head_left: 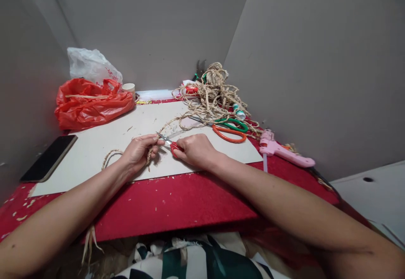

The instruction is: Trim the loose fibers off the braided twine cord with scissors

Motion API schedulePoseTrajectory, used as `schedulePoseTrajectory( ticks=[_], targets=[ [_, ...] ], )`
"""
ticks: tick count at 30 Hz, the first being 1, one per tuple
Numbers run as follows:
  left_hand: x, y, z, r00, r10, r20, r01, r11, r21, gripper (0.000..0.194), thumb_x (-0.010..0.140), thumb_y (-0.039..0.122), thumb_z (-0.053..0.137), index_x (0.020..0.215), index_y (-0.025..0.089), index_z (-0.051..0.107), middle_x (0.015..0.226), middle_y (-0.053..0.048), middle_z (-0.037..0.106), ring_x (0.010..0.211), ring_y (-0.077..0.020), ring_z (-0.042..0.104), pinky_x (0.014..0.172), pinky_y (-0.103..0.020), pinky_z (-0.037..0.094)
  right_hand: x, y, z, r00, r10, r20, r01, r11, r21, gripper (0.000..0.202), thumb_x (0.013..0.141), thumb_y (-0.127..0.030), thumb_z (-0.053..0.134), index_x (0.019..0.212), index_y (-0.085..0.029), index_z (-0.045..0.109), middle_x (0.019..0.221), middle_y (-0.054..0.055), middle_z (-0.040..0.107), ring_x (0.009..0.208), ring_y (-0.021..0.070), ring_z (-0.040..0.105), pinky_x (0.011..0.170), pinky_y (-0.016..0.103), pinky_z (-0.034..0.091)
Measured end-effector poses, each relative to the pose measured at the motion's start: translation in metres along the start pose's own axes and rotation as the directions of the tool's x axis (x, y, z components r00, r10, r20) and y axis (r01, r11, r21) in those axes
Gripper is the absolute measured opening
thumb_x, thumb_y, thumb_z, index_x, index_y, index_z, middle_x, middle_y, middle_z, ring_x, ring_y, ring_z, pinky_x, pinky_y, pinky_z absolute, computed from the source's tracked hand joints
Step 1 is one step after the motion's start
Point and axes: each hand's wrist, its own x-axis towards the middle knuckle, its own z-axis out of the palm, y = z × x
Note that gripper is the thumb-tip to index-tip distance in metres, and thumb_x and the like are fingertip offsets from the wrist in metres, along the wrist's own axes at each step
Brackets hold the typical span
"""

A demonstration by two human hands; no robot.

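Note:
Braided straw rope (149, 156) is pinched in the fingers of my left hand (141, 151), near the middle of the white board (91, 144). One strand of it runs from there up to the tangled heap of rope (215, 91) at the back. My right hand (195, 150) is closed round the red handles of small scissors (174, 146). Their blades point left and meet the rope at my left fingertips. A curved piece of rope (109, 156) lies left of my left hand.
Scissors with green and orange handles (229, 133) lie beside the heap. A pink glue gun (281, 150) is at the right. A black phone (49, 158) and a red plastic bag (91, 106) are at the left. Grey walls enclose the red-covered table (177, 207).

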Motion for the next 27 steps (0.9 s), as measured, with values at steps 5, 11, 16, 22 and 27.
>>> schedulePoseTrajectory(
  ticks=[5, 11, 16, 22, 27],
  targets=[
    [0.002, 0.005, -0.004, 0.998, -0.026, 0.058, 0.029, 0.998, -0.052, 0.013, 0.076, 0.007, 0.058, 0.086, 0.006, 0.067, 0.067, -0.005, 0.062, 0.04, -0.0033, 0.042, 0.035, -0.015, 0.032, 0.002, 0.007, 0.001, 0.996, 0.02, -0.086, -0.015, 0.998, 0.063, 0.034, 0.085, -0.042, 0.048, 0.071, -0.021, 0.07, 0.065, 0.002, 0.068, 0.056, 0.0135, 0.051, 0.053, 0.027, 0.018],
    [0.004, 0.009, -0.01, 0.993, -0.026, 0.118, 0.038, 0.995, -0.095, 0.016, 0.075, 0.008, 0.056, 0.089, 0.007, 0.065, 0.059, 0.0, 0.054, 0.038, -0.0035, 0.037, 0.035, -0.016, 0.028, 0.0, 0.005, -0.005, 0.996, -0.01, -0.093, 0.014, 0.999, 0.042, 0.034, 0.08, -0.047, 0.05, 0.073, -0.019, 0.07, 0.066, 0.004, 0.069, 0.058, 0.015, 0.054, 0.054, 0.027, 0.021],
    [0.005, 0.006, -0.011, 0.985, -0.032, 0.169, 0.043, 0.997, -0.061, 0.011, 0.074, 0.008, 0.056, 0.083, 0.008, 0.064, 0.06, -0.001, 0.054, 0.039, -0.0039, 0.037, 0.036, -0.016, 0.029, -0.001, 0.002, -0.004, 0.995, -0.057, -0.077, 0.056, 0.998, -0.011, 0.037, 0.081, -0.047, 0.049, 0.083, -0.019, 0.072, 0.075, 0.007, 0.072, 0.065, 0.0186, 0.06, 0.056, 0.028, 0.024],
    [0.004, 0.004, -0.009, 0.981, -0.012, 0.194, 0.016, 1.0, -0.02, 0.009, 0.075, 0.007, 0.054, 0.08, 0.008, 0.062, 0.062, -0.001, 0.055, 0.04, -0.0044, 0.037, 0.037, -0.017, 0.031, -0.001, 0.0, -0.002, 0.998, -0.044, -0.043, 0.04, 0.996, -0.075, 0.039, 0.082, -0.048, 0.048, 0.085, -0.019, 0.073, 0.077, 0.009, 0.073, 0.066, 0.0207, 0.062, 0.054, 0.029, 0.024],
    [0.005, 0.005, -0.009, 0.985, -0.01, 0.172, 0.015, 1.0, -0.023, 0.01, 0.076, 0.007, 0.052, 0.079, 0.008, 0.062, 0.063, -0.002, 0.056, 0.04, -0.0046, 0.038, 0.037, -0.017, 0.031, -0.002, -0.002, -0.004, 0.998, -0.056, 0.024, 0.058, 0.994, -0.093, 0.039, 0.09, -0.042, 0.042, 0.085, -0.019, 0.073, 0.077, 0.008, 0.074, 0.065, 0.0187, 0.062, 0.054, 0.029, 0.022]
  ],
)
